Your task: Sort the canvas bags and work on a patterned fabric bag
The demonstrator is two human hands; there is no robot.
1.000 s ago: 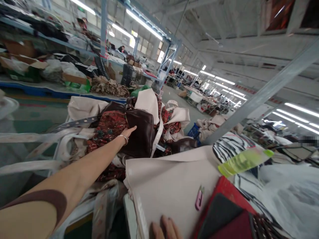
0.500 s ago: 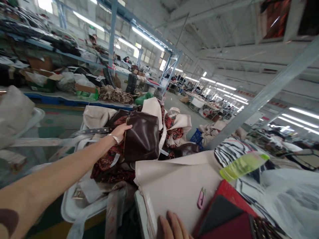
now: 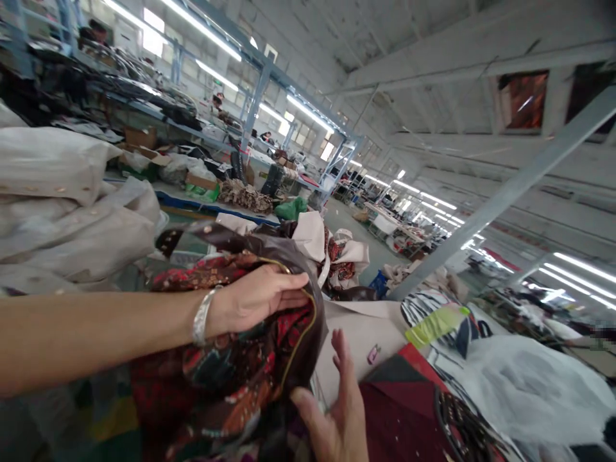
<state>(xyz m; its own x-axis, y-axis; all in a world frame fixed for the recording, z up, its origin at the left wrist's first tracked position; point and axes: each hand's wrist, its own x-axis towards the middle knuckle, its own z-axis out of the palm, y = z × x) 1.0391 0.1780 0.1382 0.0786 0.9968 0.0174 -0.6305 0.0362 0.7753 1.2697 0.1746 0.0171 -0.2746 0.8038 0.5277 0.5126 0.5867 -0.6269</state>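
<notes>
A dark brown leather bag (image 3: 319, 324) with a gold zip along its edge is close in front of me. Its red patterned lining (image 3: 216, 410) shows, bunched and hanging low. My left hand (image 3: 255, 298), a silver bangle at the wrist, grips the bag by the lining beside the zip; part of its fingers is hidden in the folds. To the right of the bag's edge is my right hand (image 3: 339, 410), fingers apart, its thumb close to the leather; whether they touch I cannot tell. Beyond it, small pink thread snips (image 3: 373, 354) lie on beige material (image 3: 351, 327).
Dark red pieces (image 3: 404, 410) and a yellow-green packet (image 3: 436, 325) lie on the right, beside clear plastic (image 3: 539, 385). More beige bags (image 3: 308, 236) are heaped ahead. Pale wrapped material (image 3: 72, 218) is piled left. A slanting metal post (image 3: 495, 199) rises on the right.
My left hand has brought the brown bag from the heap towards me, and its patterned lining now faces up. My right hand has lifted off the beige material and moved beside the bag.
</notes>
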